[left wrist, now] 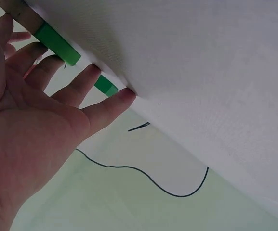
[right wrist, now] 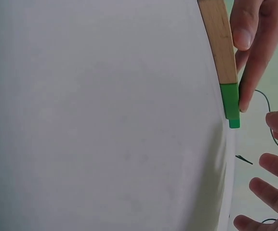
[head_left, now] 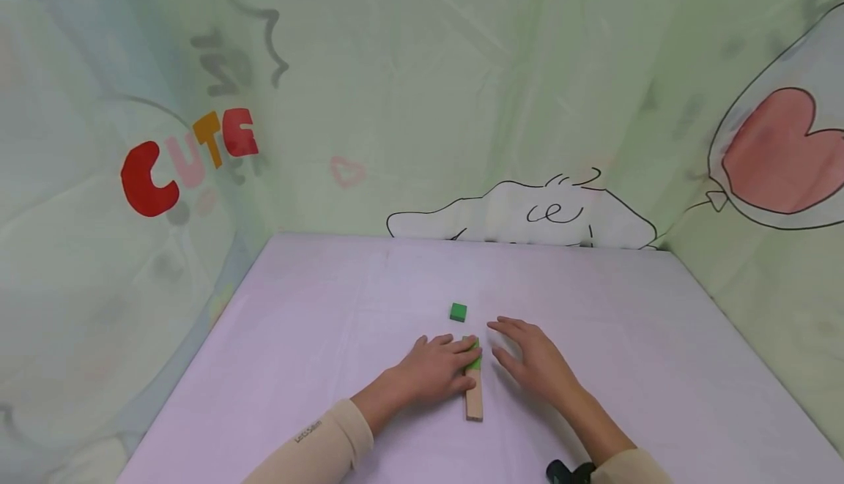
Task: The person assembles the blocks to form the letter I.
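Observation:
A narrow wooden strip [head_left: 474, 405] with a bright green far section [head_left: 475, 362] lies on the table, pointing away from me. My left hand [head_left: 431, 370] reaches over it from the left; its fairly straight fingers cross the green section, and the thumb touches the bare wood. In the left wrist view the fingers [left wrist: 76, 91] are spread, not wrapped round the strip. To the right of the strip, my right hand [head_left: 537, 359] hovers with loosely extended fingers, holding nothing. A small green block [head_left: 458, 313] sits just beyond the strip's green end.
The table [head_left: 316, 308] has a pale lilac cover and meets a printed cloth backdrop [head_left: 422, 103] at its far edge. Similar cloth hangs on the left and right. A black object [head_left: 568, 472] shows beside my right sleeve [head_left: 629, 469].

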The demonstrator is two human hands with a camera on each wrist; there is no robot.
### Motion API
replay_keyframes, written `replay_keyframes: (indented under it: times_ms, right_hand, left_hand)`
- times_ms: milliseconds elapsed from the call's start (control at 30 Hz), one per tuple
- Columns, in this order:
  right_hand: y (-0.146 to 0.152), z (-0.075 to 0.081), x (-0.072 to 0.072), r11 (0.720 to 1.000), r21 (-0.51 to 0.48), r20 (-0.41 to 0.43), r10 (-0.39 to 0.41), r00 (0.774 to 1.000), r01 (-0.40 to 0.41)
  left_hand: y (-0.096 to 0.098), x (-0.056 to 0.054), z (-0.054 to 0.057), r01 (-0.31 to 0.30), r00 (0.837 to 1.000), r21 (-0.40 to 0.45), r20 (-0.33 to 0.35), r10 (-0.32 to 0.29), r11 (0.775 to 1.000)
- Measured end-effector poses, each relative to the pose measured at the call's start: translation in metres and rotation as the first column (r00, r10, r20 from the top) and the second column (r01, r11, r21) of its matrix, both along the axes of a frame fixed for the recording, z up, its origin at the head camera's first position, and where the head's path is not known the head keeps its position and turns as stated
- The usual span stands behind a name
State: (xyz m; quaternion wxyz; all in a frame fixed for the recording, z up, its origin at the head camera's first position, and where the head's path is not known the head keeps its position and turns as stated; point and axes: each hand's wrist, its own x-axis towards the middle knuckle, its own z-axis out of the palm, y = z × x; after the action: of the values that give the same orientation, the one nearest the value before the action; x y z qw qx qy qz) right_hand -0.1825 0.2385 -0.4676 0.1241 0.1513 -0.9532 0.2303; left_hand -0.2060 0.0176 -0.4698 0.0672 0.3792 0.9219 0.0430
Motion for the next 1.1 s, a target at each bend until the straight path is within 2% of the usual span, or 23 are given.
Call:
replay_keyframes:
  times_ms: [233, 467, 733, 1100]
  right_hand:
    - [-0.002, -0.003, -0.012, 0.999, -0.013, 0.052, -0.03, 0.998, 0.031]
    - [-0.002, -0.003, -0.023, 0.999, -0.032, 0.056, -0.032, 0.998, 0.034]
    - [-0.003, -0.006, -0.03, 0.997, -0.051, 0.105, -0.055, 0.993, 0.06]
    - [-0.008, -0.007, -0.045, 0.995, -0.083, 0.109, -0.047, 0.993, 0.056]
  left_hand:
    - [0.0, 0.0, 0.0, 0.0, 1.0, 0.0, 0.0, 0.0, 1.0]
    - [0.0, -0.001, 0.0, 0.001, 1.0, -0.006, 0.0, -0.001, 1.0]
    - [0.0, -0.002, -0.001, 0.009, 1.0, -0.015, 0.005, -0.009, 1.0]
    - [-0.001, -0.002, -0.001, 0.022, 1.0, 0.006, 0.002, -0.022, 1.0]
